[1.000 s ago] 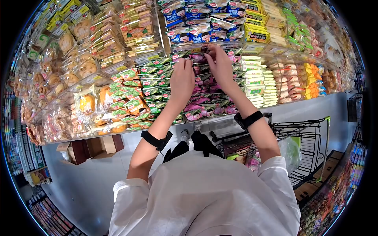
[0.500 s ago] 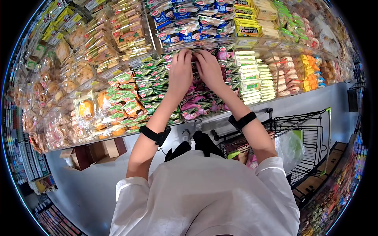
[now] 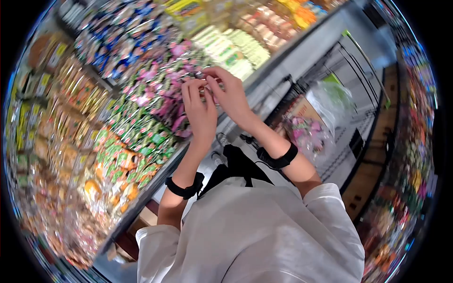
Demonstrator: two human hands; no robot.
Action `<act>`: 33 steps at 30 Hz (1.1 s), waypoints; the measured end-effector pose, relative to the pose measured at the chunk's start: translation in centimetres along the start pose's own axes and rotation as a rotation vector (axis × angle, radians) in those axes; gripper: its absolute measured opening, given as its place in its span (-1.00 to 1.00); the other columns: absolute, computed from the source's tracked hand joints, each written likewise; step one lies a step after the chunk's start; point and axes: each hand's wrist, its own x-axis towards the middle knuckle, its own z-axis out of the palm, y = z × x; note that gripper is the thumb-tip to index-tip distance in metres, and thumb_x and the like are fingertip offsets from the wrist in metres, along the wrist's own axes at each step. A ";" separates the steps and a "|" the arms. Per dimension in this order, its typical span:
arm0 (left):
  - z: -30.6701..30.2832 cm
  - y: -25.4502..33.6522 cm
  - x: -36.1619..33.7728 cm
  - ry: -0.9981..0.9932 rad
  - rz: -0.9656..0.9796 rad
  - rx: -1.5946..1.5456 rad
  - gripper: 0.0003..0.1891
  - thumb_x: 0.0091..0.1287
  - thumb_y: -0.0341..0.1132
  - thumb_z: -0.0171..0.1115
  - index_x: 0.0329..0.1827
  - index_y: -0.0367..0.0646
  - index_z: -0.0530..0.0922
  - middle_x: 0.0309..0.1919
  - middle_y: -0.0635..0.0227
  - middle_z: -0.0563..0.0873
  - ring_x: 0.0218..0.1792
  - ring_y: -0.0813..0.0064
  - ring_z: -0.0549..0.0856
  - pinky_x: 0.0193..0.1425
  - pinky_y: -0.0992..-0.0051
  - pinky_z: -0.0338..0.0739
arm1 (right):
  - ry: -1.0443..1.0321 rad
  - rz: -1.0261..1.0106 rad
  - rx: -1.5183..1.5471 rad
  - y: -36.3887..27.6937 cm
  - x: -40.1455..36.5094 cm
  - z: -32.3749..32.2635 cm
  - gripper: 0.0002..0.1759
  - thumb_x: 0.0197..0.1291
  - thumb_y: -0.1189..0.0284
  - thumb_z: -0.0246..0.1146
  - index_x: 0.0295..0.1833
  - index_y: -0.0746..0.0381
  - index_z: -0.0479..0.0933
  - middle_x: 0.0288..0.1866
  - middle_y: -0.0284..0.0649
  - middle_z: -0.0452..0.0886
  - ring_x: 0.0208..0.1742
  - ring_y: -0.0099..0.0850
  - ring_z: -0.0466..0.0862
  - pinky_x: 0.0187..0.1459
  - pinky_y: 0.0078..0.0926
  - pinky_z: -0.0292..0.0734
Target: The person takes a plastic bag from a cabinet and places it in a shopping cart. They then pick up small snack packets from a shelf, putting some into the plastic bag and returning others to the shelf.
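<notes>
My left hand (image 3: 200, 106) and my right hand (image 3: 231, 94) are close together above the front part of the snack display. Their curled fingers meet around something small with a dark and reddish look, mostly hidden behind the fingertips; I cannot make out what it is. Just left of the hands lie pink-and-green snack packets (image 3: 160, 87), smeared by motion. Beyond my right hand are stacked pale green-and-white packets (image 3: 231, 52).
A black wire shopping cart (image 3: 361, 61) stands to the right, with a clear plastic bag (image 3: 330, 101) and pink packets (image 3: 306, 129) in it. Green packets (image 3: 146, 139), orange packets (image 3: 118, 160) and blue packets (image 3: 118, 42) fill the display at left. An opened cardboard box (image 3: 147, 217) is below the shelf.
The view has turned to the right, so the shelf now runs diagonally. Both hands have drawn back from among the packets toward the shelf's front edge, still together. More of the cart's contents shows.
</notes>
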 end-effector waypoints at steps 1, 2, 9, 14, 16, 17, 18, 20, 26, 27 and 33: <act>1.6 0.5 -0.9 -0.074 0.002 -0.046 -0.87 0.21 -0.61 0.04 -0.19 -0.31 0.41 -0.24 0.17 0.44 -0.19 0.17 0.50 -0.13 0.31 0.41 | 0.013 0.080 0.042 -1.0 -1.5 -2.0 -0.78 0.21 0.52 0.11 -0.05 0.36 0.49 -0.19 -0.07 0.60 -0.21 -0.29 0.64 -0.23 -0.41 0.55; 3.2 1.1 -1.9 -0.146 0.004 -0.089 -0.87 0.21 -0.61 0.03 -0.18 -0.31 0.41 -0.25 0.17 0.43 -0.20 0.18 0.50 -0.15 0.31 0.41 | 0.069 0.105 -0.003 -1.0 -3.1 -4.0 -0.78 0.22 0.52 0.10 -0.04 0.35 0.48 -0.19 -0.07 0.60 -0.21 -0.29 0.64 -0.22 -0.42 0.55; 14.1 4.0 -10.1 -0.787 0.129 -0.320 -0.92 0.29 -0.52 0.05 -0.20 -0.27 0.49 -0.27 0.20 0.56 -0.27 0.29 0.61 -0.23 0.44 0.49 | 0.555 0.363 -0.213 3.5 -17.9 -18.1 -0.82 0.25 0.47 0.14 -0.08 0.32 0.49 -0.30 -0.11 0.64 -0.28 -0.42 0.67 -0.24 -0.49 0.52; 19.4 5.6 -16.8 -1.110 0.261 -0.353 -0.89 0.30 -0.51 -0.01 -0.16 -0.28 0.46 -0.25 0.09 0.54 -0.20 0.06 0.58 -0.16 0.33 0.48 | 0.631 0.596 -0.581 7.5 -28.2 -26.5 -0.86 0.19 0.56 0.11 -0.15 0.35 0.50 -0.31 -0.03 0.62 -0.29 -0.17 0.64 -0.21 -0.32 0.52; 21.6 6.4 -19.2 -1.229 0.329 -0.336 -0.84 0.25 -0.57 -0.03 -0.13 -0.28 0.44 -0.21 0.04 0.52 -0.15 -0.09 0.53 -0.10 0.24 0.46 | 0.559 0.593 -0.763 10.3 -30.7 -29.0 -0.82 0.11 0.62 0.10 -0.15 0.35 0.50 -0.25 0.01 0.60 -0.21 -0.09 0.61 -0.14 -0.25 0.50; 23.1 6.3 -20.5 -1.304 0.332 -0.350 -0.79 0.21 -0.60 -0.05 -0.11 -0.30 0.44 -0.17 0.04 0.52 -0.13 -0.07 0.54 -0.07 0.22 0.46 | 0.496 0.548 -0.795 11.7 -31.5 -30.1 -0.80 0.06 0.64 0.10 -0.15 0.35 0.50 -0.23 0.03 0.59 -0.16 -0.07 0.59 -0.09 -0.23 0.48; 24.8 6.4 -22.1 -1.309 0.377 -0.348 -0.77 0.18 -0.63 -0.06 -0.11 -0.30 0.44 -0.16 0.05 0.52 -0.13 -0.06 0.55 -0.05 0.21 0.46 | 0.427 0.500 -0.823 13.3 -32.1 -31.0 -0.77 0.01 0.66 0.10 -0.15 0.36 0.51 -0.20 0.04 0.58 -0.12 -0.05 0.57 -0.05 -0.21 0.46; 27.0 7.6 -23.6 -1.344 0.457 -0.264 -0.75 0.15 -0.65 -0.10 -0.12 -0.33 0.44 -0.15 0.01 0.55 -0.16 -0.05 0.58 -0.07 0.18 0.49 | 0.304 0.343 -0.967 15.3 -32.2 -32.3 -0.73 -0.09 0.63 0.11 -0.18 0.37 0.52 -0.15 0.03 0.58 -0.06 -0.11 0.56 0.07 -0.22 0.42; 33.1 2.0 -25.3 -1.425 0.489 0.397 -0.87 0.17 -0.48 0.01 -0.26 -0.30 0.49 -0.41 0.03 0.63 -0.31 0.09 0.67 -0.24 0.22 0.57 | -0.113 0.644 -1.071 19.3 -35.3 -34.7 -0.92 0.03 0.54 0.08 -0.35 0.31 0.45 -0.23 -0.04 0.59 -0.18 -0.18 0.59 -0.05 -0.30 0.50; 33.8 0.7 -25.6 -1.430 0.463 0.482 -0.89 0.16 -0.46 0.04 -0.30 -0.28 0.49 -0.46 0.06 0.64 -0.35 0.09 0.67 -0.26 0.22 0.58 | -0.159 0.749 -1.056 19.4 -35.4 -35.1 -0.94 0.03 0.53 0.08 -0.38 0.30 0.44 -0.25 -0.05 0.59 -0.22 -0.18 0.60 -0.09 -0.30 0.51; 34.6 4.2 -25.2 -1.301 0.537 0.414 -0.91 0.13 -0.50 0.03 -0.35 -0.30 0.49 -0.50 0.04 0.63 -0.42 0.08 0.67 -0.32 0.22 0.59 | 0.106 0.607 -0.837 22.5 -31.9 -34.3 -0.77 0.01 0.57 0.13 -0.16 0.32 0.51 -0.28 -0.01 0.58 -0.14 -0.07 0.60 -0.10 -0.20 0.51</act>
